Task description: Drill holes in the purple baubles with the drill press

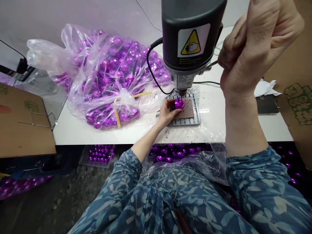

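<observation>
My left hand [168,112] grips a shiny purple faceted ball [179,103] between thumb and fingers. The ball rests on a brown board [188,110] lying on the grey slotted base [195,121] of a drill press [192,35]. Right above the ball is the drill's chuck [182,92]; whether the bit touches the ball I cannot tell. Raised at the upper right, my right hand [258,45] is closed around the drill press's feed handle [213,64], of which only a short metal rod shows.
A clear plastic bag [117,74] full of purple balls lies left on the white table [73,130]. Dark shavings surround the base. More balls [180,152] sit in plastic below the table edge. Cardboard boxes [24,120] flank both sides. A dark phone [267,104] lies at right.
</observation>
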{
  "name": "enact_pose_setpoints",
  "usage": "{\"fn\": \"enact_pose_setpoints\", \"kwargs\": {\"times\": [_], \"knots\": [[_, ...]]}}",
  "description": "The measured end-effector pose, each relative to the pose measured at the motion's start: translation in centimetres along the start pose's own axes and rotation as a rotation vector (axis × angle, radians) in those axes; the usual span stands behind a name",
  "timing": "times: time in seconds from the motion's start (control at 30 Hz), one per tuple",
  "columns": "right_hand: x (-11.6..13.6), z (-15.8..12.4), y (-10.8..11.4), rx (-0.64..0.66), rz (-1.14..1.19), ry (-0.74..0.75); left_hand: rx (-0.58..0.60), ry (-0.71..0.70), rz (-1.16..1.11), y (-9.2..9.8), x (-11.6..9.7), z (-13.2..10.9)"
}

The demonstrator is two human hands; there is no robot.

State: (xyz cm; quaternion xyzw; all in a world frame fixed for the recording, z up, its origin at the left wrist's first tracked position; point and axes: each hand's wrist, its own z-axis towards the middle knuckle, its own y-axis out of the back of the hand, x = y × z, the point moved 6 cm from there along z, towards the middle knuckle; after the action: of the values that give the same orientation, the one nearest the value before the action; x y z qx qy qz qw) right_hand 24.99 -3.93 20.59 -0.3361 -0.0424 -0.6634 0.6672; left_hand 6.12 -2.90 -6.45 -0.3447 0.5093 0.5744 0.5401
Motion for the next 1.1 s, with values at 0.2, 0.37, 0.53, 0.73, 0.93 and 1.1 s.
{"fn": "enact_pose_setpoints", "kwargs": {"times": [0.2,0.37,0.53,0.73,0.93,1.1], "knots": [[0.1,0.1,0.0,-0.007,-0.003,0.03,0.06,-0.167,0.086,-0.6,-1.1,-0.8],[0.3,0.1,0.0,0.004,-0.033,0.063,0.069,-0.227,0.063,-1.2,-1.6,-1.1],[0.1,-0.1,0.2,0.028,-0.046,0.08,0.042,-0.213,0.04,-1.4,-1.2,-0.9],[0.8,-2.3,1.0,-0.037,-0.036,0.141,0.031,-0.215,0.005,-1.4,-1.0,-0.9],[1.1,-4.6,1.8,-0.095,-0.022,0.173,0.024,-0.213,0.005,-1.4,-1.3,-0.9],[-0.1,-5.6,2.9,-0.128,0.002,0.293,0.029,-0.21,0.003,-1.4,-1.1,-0.9]]}}
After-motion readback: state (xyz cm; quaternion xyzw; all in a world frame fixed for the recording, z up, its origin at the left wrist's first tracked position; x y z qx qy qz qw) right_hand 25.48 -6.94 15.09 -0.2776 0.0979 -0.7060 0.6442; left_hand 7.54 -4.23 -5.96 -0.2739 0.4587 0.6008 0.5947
